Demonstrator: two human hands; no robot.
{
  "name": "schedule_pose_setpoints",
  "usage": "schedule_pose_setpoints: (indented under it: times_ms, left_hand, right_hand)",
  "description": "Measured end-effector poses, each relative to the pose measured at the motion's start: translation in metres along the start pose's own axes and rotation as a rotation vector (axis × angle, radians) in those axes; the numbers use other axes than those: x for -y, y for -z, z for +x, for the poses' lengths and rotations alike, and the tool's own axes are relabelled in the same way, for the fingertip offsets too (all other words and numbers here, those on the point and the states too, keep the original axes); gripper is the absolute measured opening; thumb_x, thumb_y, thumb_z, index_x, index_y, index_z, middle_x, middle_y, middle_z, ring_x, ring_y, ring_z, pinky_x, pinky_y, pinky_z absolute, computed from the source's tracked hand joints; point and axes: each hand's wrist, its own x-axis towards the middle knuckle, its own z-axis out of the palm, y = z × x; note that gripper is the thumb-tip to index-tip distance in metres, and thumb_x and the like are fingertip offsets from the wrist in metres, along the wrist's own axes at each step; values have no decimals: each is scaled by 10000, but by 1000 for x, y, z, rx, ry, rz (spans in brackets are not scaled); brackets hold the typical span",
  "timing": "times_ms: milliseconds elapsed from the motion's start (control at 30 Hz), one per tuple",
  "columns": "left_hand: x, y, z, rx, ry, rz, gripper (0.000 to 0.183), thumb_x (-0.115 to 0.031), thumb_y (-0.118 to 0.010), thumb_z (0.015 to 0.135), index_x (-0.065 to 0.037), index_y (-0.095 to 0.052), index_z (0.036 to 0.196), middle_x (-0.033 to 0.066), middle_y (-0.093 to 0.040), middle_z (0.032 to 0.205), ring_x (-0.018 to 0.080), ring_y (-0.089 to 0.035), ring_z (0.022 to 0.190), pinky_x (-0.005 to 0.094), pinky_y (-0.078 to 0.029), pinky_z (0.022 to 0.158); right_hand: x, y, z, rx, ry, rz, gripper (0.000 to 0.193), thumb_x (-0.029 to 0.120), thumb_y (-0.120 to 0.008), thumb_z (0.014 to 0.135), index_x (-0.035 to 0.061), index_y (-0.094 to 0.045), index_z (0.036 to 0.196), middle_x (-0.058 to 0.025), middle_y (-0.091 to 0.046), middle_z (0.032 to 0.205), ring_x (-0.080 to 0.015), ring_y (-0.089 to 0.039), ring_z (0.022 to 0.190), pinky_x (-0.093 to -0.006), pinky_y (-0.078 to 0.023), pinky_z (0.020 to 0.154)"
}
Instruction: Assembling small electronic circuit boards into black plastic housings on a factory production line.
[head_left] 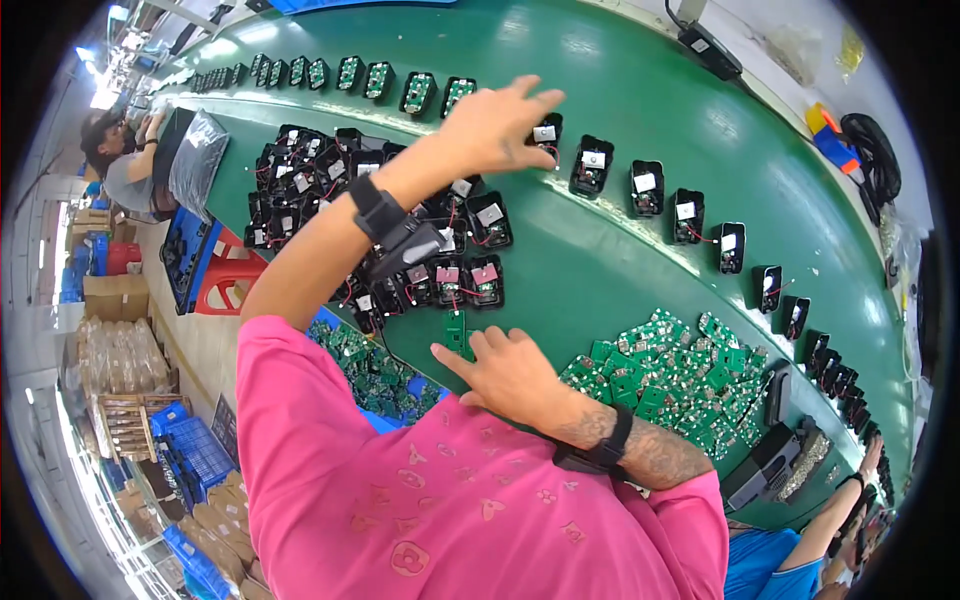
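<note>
Now left hand (497, 128) stretched over green belt (600, 280), fingers spread, tips touching black housing (545, 133) at head of row along belt. Right hand (510, 375) near body, fingers loosely curled, index and thumb extended, touching green board (456, 331) lying on belt beside heap of housings (400, 220); grip not clear. Loose boards (665, 375) piled at right. Risk: long reach could drag forearm across heap and snag red wires; light pinch may let board slip.
</note>
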Motion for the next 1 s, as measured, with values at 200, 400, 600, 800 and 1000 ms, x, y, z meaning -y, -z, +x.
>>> schedule_pose_setpoints:
  times_ms: [200, 400, 600, 800, 1000]
  left_hand:
    - [-20, -4, 9, 208, 67, 56, 1015, -523, -807, 700, -104, -348, 1502, 205, -492, 1422, 444, -629, 1066, 494, -535, 887]
    - [0, -24, 4, 110, 53, -21, 1009, -414, -847, 680, -81, -354, 1496, 173, -544, 1353, 427, -616, 1096, 477, -530, 897]
    - [8, -21, 12, 239, 13, 15, 1015, -269, -872, 664, -149, -338, 1519, 206, -511, 1326, 429, -626, 1025, 476, -533, 876]
    - [-9, -12, 7, 152, 87, -21, 775, -249, -749, 754, -149, -429, 1452, 202, -546, 1200, 399, -632, 965, 471, -527, 866]
    - [-55, 47, -44, 10, 176, -1375, 615, -177, -749, 735, -104, -516, 1299, 72, -529, 1142, 218, -599, 977, 342, -516, 800]
  right_hand:
    - [-10, -5, -23, 15, -81, -177, 576, 334, -701, 823, 118, -584, 1344, -59, -560, 907, -219, -554, 863, -344, -458, 686]
    - [-42, 37, -61, -73, -232, -298, 564, 377, -715, 824, 99, -586, 1297, -63, -567, 899, -233, -550, 841, -369, -450, 676]
    - [-49, 57, -73, -269, -407, -61, 599, 347, -728, 836, -1, -557, 1292, -94, -585, 882, -281, -547, 844, -402, -465, 737]
    - [-58, 61, -84, -267, -489, 105, 625, 246, -756, 818, -29, -525, 1328, -143, -644, 935, -301, -599, 876, -407, -499, 777]
    - [-65, 55, -89, -312, -533, 292, 601, 237, -772, 808, -24, -558, 1305, -134, -657, 850, -289, -624, 783, -405, -507, 727]
